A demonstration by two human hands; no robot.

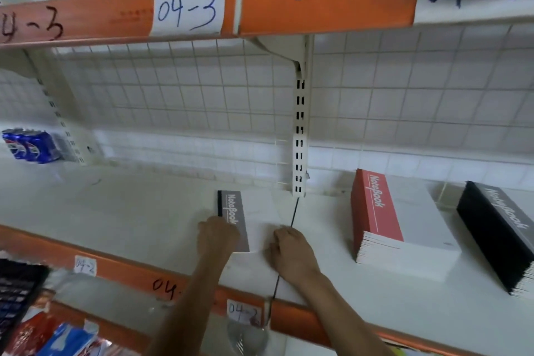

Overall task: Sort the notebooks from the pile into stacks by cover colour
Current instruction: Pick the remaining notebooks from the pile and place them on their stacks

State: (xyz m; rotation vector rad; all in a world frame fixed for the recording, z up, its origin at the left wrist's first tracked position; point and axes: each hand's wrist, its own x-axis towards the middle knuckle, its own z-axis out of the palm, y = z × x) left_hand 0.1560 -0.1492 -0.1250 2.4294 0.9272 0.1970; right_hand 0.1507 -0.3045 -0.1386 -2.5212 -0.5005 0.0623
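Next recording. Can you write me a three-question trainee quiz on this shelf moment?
1. True or false: the left hand and right hand both touch the grey notebook.
2. Which stack lies furthest right? A red, B black, C blue.
3. Fill in: the paper label on the beam above the hands reads ____.
Key: 1 true; 2 B, the black stack; 3 04-3.
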